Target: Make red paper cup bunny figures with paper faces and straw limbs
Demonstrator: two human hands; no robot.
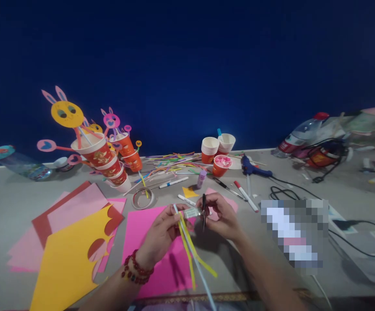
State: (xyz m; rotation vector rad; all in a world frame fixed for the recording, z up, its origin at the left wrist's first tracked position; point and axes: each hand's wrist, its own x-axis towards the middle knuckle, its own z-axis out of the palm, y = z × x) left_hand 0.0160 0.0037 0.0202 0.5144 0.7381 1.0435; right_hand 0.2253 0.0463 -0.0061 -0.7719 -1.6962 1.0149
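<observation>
My left hand, with a red bead bracelet at the wrist, pinches a pale blue straw. Two yellow strips hang beside the straw from the fingers. A piece of clear tape spans from these fingertips toward my right hand. That hand is closed around dark scissors, seen nearly edge-on at the tape's right end. Both hands are above a bright pink sheet on the table.
Yellow paper and pink sheets lie at left, near a tape roll. Stacked cups with a rabbit face stand behind. Paper cups, a glue stick, markers and a blue glue gun with its cord lie farther back.
</observation>
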